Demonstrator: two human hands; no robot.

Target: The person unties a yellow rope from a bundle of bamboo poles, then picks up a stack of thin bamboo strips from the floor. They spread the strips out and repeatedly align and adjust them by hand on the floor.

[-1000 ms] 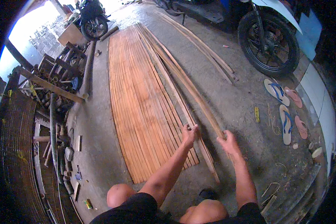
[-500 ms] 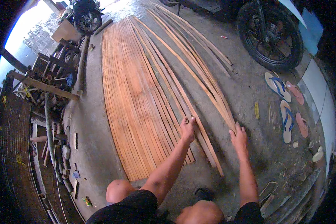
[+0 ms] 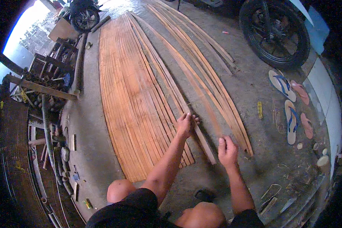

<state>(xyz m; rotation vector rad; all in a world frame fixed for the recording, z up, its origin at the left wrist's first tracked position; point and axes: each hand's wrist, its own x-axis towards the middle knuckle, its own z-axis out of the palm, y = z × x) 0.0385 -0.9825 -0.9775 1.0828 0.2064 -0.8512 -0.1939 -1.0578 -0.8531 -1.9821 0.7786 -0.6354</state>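
A long panel of narrow bamboo slats (image 3: 129, 95), laid side by side, stretches away from me on the floor. By its right edge my left hand (image 3: 186, 124) is closed around a loose bamboo slat (image 3: 204, 142), whose near end sticks out past my fingers. Farther right, my right hand (image 3: 228, 152) is closed at the near end of another slat (image 3: 209, 110), which looks smeared by motion and runs away toward the far end. Several more loose slats (image 3: 231, 117) lie fanned out just right of that one, apart from my hand.
A motorcycle wheel (image 3: 275, 34) stands at the far right, with flip-flops (image 3: 290, 121) nearer me. A yellow-handled object (image 3: 260, 110) lies on the concrete. At left are stacked poles and a wooden beam (image 3: 41, 87). Another motorcycle (image 3: 83, 17) stands far back.
My right hand has moved left and nearer me, drawing one slat away from the fanned bundle. My left hand has shifted slightly left, its fingers now wrapped round a slat.
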